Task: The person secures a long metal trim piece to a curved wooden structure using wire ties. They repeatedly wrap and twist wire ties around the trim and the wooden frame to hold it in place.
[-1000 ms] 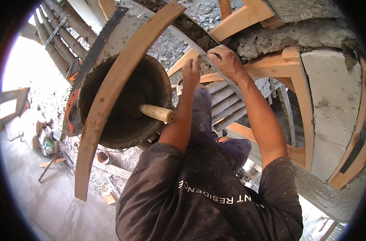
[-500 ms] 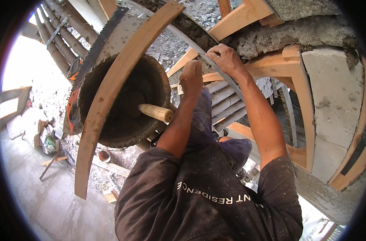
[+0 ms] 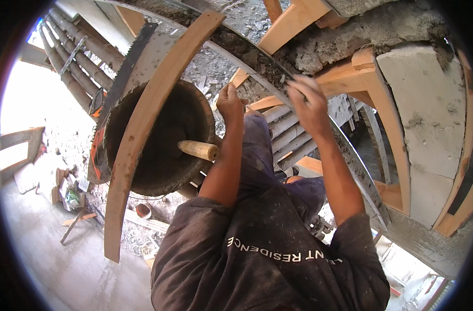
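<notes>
Both hands worked at the curved metal strip (image 3: 319, 129), just right of the mortar bucket (image 3: 158, 137). The left hand (image 3: 229, 101) was closed in a fist gripping the strip's edge, seemingly steadying it. The right hand (image 3: 310, 106) was blurred; its grip could not be told. A wooden handle (image 3: 197, 150) jutted from the bucket.

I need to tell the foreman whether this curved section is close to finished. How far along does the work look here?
Done: grey blocks sit in the curved timber frame, with rough mortar packed above them. In hand: left hand and right hand are both up at the thin curved strip; the right one is blurred. Left: the loose curved plank rests across the mortar bucket, and slats below stay uncovered.
</notes>
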